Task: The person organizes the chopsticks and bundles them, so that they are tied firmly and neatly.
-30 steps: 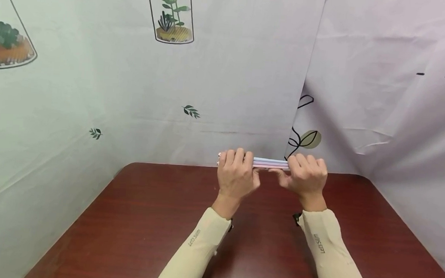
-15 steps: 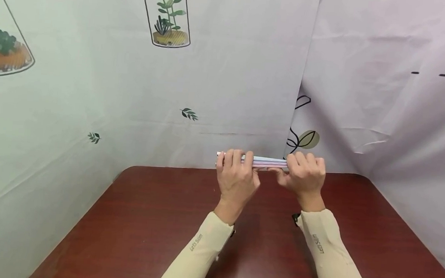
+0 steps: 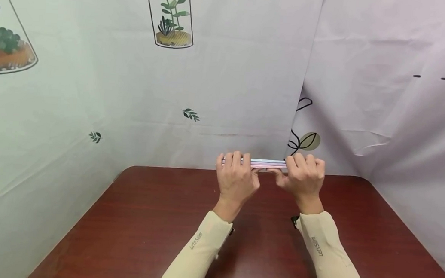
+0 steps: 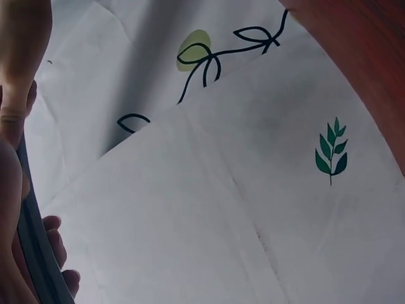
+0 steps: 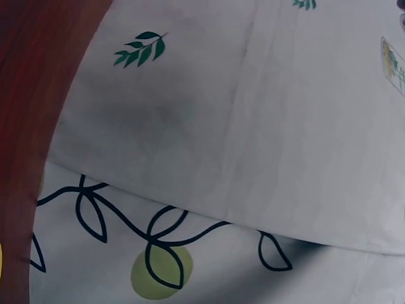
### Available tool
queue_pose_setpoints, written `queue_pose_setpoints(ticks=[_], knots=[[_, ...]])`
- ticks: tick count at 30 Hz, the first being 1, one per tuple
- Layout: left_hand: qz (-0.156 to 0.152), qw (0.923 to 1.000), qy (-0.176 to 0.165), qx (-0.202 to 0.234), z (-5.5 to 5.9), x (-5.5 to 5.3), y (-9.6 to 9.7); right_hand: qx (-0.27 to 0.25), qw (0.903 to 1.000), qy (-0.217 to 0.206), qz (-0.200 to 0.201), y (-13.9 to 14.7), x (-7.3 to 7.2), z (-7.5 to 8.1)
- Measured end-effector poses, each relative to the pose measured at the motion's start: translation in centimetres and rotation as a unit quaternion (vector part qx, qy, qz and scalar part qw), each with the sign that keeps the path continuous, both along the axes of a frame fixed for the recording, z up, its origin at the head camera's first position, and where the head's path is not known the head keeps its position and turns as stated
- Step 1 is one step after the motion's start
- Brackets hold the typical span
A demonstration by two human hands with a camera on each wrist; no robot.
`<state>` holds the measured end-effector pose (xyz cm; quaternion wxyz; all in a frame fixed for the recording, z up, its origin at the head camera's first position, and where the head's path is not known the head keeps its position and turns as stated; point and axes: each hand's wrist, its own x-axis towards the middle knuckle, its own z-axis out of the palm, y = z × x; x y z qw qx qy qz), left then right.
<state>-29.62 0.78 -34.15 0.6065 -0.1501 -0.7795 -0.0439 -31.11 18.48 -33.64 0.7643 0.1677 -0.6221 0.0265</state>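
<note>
Held level above the far part of the table, a thin stack of flat pastel layers (image 3: 269, 164), blue, lilac and pink, shows its edge in the head view. What kind of thing it is cannot be told. My left hand (image 3: 237, 179) grips its left part, fingers over the far side and thumb on the near underside. The right hand (image 3: 305, 177) grips the right end in the same way, and the two thumbs point towards each other. In the left wrist view the stack's edge (image 4: 38, 240) looks dark, with fingertips (image 4: 56, 244) behind it. The right wrist view does not show the stack.
Below the hands lies a dark red wooden table (image 3: 154, 224). White cloth walls (image 3: 230, 79) printed with plants and leaves stand behind it and on both sides. Pale sleeves (image 3: 199, 249) cover both forearms.
The stack's layers, slightly fanned towards the left half a second ago, now lie closer together and level. The left fingers have shifted slightly on it; the right hand keeps its grip.
</note>
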Motion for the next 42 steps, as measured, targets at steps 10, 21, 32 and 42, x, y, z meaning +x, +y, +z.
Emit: queue_pose_setpoints(ticks=[10, 21, 32, 42], knots=[[-0.010, 0.9989, -0.040, -0.020, 0.0, -0.2, -0.3, -0.007, 0.9999, -0.002, 0.014, 0.1, 0.0, -0.4], [0.010, 0.9999, -0.002, -0.006, -0.2, -0.4, -0.4, -0.008, 0.9999, -0.003, 0.008, -0.5, -0.3, -0.9], [-0.024, 0.9989, -0.022, -0.032, -0.2, -0.6, -0.9, -0.013, 0.9999, 0.001, 0.009, -0.4, -0.4, -1.1], [-0.031, 0.9979, -0.024, -0.052, 0.5, -1.1, -1.7, -0.025, 0.9997, -0.004, 0.006, -0.8, -0.6, -0.9]])
